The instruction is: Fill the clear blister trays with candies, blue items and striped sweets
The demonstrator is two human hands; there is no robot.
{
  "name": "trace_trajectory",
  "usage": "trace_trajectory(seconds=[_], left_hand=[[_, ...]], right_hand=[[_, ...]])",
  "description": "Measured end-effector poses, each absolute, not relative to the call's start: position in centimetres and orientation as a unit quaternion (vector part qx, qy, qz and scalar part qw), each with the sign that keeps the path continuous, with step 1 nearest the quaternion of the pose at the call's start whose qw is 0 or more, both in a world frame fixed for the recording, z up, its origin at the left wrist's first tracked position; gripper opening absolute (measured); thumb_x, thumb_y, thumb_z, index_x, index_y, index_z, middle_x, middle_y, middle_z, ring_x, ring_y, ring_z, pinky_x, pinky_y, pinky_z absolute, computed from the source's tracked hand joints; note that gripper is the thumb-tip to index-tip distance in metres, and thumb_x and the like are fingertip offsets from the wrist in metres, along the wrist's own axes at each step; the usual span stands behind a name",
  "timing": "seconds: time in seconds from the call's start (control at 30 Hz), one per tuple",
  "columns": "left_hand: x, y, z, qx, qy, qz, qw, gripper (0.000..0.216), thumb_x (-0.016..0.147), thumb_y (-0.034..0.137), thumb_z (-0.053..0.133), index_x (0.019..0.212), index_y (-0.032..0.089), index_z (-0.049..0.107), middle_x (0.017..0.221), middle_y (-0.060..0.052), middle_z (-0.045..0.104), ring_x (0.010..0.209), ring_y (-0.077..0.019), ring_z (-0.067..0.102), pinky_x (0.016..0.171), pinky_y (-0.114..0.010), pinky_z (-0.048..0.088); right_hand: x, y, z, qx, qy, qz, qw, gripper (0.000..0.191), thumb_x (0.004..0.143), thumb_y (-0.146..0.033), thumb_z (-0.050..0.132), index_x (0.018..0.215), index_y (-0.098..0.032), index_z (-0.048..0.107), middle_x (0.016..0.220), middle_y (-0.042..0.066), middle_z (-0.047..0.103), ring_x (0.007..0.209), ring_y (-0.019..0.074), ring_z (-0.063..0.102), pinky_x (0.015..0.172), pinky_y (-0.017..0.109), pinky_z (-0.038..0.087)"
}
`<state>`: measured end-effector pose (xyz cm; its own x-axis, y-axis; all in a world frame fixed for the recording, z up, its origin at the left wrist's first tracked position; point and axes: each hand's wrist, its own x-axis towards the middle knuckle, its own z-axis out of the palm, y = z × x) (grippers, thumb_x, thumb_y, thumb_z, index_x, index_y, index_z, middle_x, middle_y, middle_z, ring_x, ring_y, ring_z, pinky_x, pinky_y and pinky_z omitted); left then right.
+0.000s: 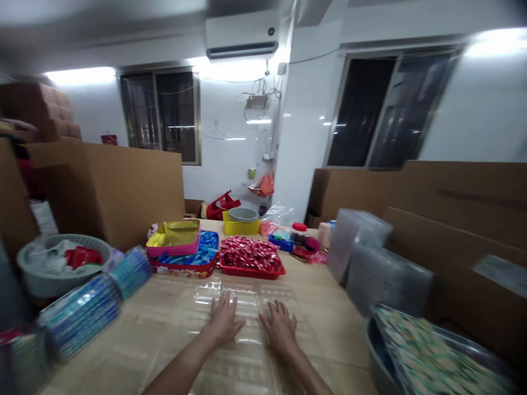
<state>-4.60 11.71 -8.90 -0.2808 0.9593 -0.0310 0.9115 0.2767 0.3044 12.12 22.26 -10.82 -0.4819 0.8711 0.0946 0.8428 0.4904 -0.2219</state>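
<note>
On the table, clear moulded plastic trays (242, 367) lie flat in front of me. My left hand (224, 322) rests on them with its fingers spread. Beside it, a short gap to the right, my right hand (280, 328) also lies palm down with fingers apart. Neither hand grips anything. Just beyond the fingertips stands a red tray (255, 273) heaped with red-and-white wrapped packets (250, 253). To its left, a red patterned tin (185, 271) holds blue packets (209, 244), with a pink-rimmed tray (173, 250) resting on top.
Stacked blue-edged clear packs (84, 315) and a grey basket (61, 282) line the left. At right are bagged clear plastic pieces (387, 277) and a tub (376, 351) of green-and-yellow packets. A yellow bin (241, 227) stands at the back; cardboard boxes (135, 192) flank the table.
</note>
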Motion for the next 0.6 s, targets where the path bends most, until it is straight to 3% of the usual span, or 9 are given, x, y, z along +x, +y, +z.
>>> trace_trajectory(seconds=[0.2,0.33,0.5,0.6], left_hand=[[-4.9,10.0,-8.0,0.590,0.790,0.120,0.113,0.075,0.081,0.054,0.042,0.144,0.017,0.027,0.153,-0.017,0.017,0.141,-0.0348,0.006,0.112,-0.055,0.007],[-5.4,10.7,-6.2,0.602,0.792,0.082,0.070,0.072,0.080,0.044,0.050,0.143,0.018,0.029,0.153,-0.017,0.020,0.141,-0.0359,0.011,0.110,-0.056,0.014],[-5.4,17.5,-3.2,0.653,0.750,0.080,0.061,0.073,0.076,0.028,0.059,0.142,0.028,0.028,0.154,-0.012,0.019,0.138,-0.0354,0.020,0.107,-0.053,0.024],[-4.1,22.9,-1.9,0.663,0.740,0.082,0.078,0.083,0.071,0.028,0.066,0.143,0.034,0.024,0.154,-0.010,0.018,0.136,-0.0365,0.026,0.102,-0.050,0.033]], right_hand=[[12.2,22.0,-10.4,-0.488,-0.860,0.088,0.120,0.047,0.089,-0.037,0.043,0.131,-0.016,0.048,0.144,0.017,0.037,0.135,0.0298,0.031,0.103,0.055,0.027],[12.9,20.4,-7.8,-0.486,-0.841,0.141,0.191,0.044,0.086,-0.034,0.048,0.127,-0.017,0.051,0.141,0.017,0.042,0.132,0.0302,0.037,0.103,0.054,0.031],[16.8,16.7,-6.2,-0.412,-0.822,0.209,0.332,0.048,0.086,-0.039,0.050,0.130,-0.019,0.050,0.143,0.013,0.041,0.133,0.0284,0.035,0.108,0.046,0.033],[20.5,14.4,-6.5,-0.370,-0.821,0.249,0.357,0.051,0.084,-0.043,0.054,0.133,-0.027,0.048,0.145,0.006,0.038,0.133,0.0293,0.035,0.109,0.047,0.033]])
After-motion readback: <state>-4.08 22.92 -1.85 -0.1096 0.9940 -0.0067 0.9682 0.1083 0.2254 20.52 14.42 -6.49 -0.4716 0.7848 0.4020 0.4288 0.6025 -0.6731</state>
